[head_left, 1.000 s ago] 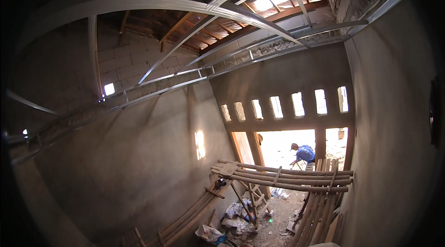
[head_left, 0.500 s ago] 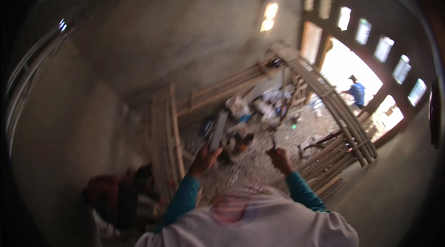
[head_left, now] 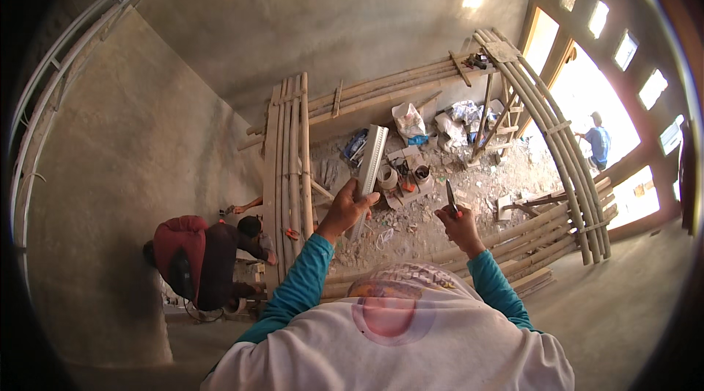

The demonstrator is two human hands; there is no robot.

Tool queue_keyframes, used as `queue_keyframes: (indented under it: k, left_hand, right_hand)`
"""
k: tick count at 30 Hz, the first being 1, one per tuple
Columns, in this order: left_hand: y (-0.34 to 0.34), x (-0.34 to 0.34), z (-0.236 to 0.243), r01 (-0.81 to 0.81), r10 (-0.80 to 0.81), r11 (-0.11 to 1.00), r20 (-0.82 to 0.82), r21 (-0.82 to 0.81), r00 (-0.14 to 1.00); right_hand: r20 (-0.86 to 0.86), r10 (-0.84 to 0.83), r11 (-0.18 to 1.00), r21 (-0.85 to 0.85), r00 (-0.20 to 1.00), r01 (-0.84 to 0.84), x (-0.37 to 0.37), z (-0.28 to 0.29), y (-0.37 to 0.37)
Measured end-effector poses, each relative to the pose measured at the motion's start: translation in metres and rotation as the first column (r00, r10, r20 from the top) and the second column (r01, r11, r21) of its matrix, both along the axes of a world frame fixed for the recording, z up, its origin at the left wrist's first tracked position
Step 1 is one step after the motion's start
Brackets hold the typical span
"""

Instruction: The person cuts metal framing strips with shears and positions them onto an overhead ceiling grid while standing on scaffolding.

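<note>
Grey ribbed metal strip (head_left: 369,174): I'm seeing the left hand (head_left: 346,209) gripping its lower end, fingers wrapped around it, strip standing nearly upright over the rubble floor (head_left: 440,226). Right hand (head_left: 460,224) is pinching a small pointed tool (head_left: 451,196), tip up. Another person (head_left: 209,259) is crouching beside the bamboo scaffold (head_left: 290,149), lower left.

A building site indoors: bare plastered walls (head_left: 352,31); bamboo scaffolding (head_left: 290,163); rubble-strewn floor (head_left: 425,222).
</note>
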State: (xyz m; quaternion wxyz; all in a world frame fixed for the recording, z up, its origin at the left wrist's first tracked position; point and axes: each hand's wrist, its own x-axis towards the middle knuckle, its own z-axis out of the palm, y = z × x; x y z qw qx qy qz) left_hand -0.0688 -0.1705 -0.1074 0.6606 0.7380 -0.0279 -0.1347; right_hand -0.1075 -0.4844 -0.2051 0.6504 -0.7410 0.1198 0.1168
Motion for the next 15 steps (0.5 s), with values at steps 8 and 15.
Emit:
queue_keyframes:
  k: [8,15]
  left_hand:
    - [-0.010,0.022,0.005,-0.434,0.375,0.855,-0.239,-0.285,0.896]
    - [-0.032,0.043,0.011,-0.567,0.386,0.534,-0.417,-0.626,0.823]
  right_hand:
    - [-0.032,0.021,0.999,0.032,0.999,-0.020,-0.006,0.008,0.000]
    - [0.028,0.279,0.960,-0.034,0.960,-0.278,-0.016,0.046,0.004]
